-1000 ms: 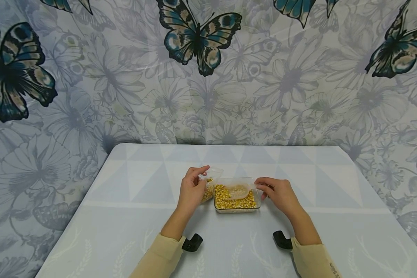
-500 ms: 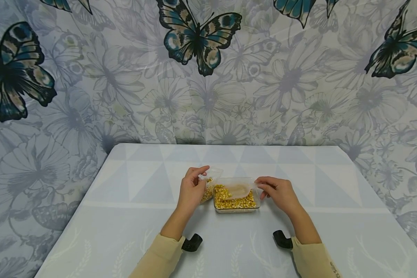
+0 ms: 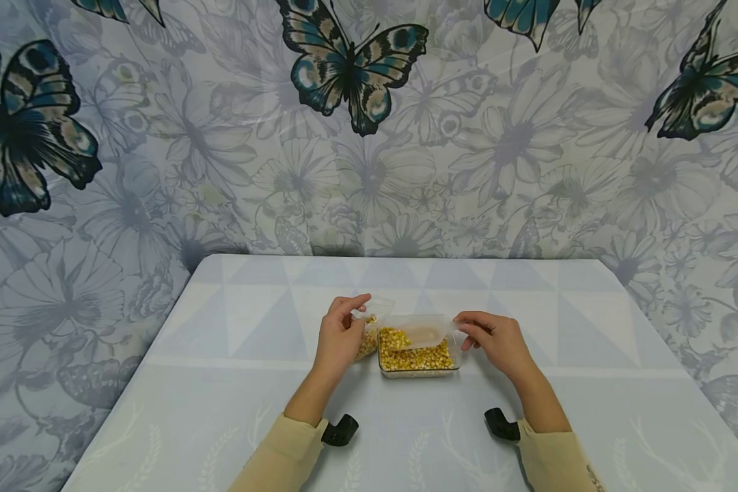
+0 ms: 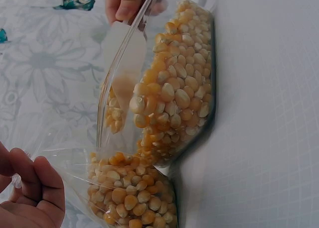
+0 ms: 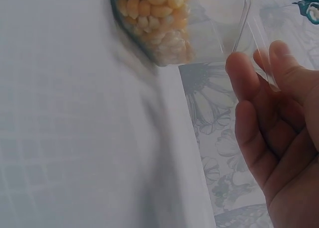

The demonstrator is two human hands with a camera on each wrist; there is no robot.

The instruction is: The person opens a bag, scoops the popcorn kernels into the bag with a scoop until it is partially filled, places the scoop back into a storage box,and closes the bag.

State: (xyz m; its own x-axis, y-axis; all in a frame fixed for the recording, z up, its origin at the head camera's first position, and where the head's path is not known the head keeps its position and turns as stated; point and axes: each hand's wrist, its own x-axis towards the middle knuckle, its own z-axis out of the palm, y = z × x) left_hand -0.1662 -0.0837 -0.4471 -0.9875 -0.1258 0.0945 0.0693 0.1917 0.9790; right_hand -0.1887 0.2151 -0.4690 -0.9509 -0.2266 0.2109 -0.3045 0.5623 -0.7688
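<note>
My left hand pinches the top of a clear plastic bag with its thumb and fingers. Corn kernels fill the lower part of this bag. Beside it, on the right, a clear rectangular box holds a heap of corn kernels. My right hand grips the handle of a translucent white scoop between thumb and fingers. The scoop lies over the box, its front pointing left toward the bag. Several kernels show by the scoop's front end in the left wrist view.
Everything stands on a table with a pale patterned cover. Behind its far edge hangs a cloth printed with flowers and butterflies. Black wrist mounts stick out from both sleeves.
The right hand has moved slightly up and right, tilting the scoop. Kernels that showed in the scoop's bowl have left it, and its bowl now looks bare. The left hand stays put.
</note>
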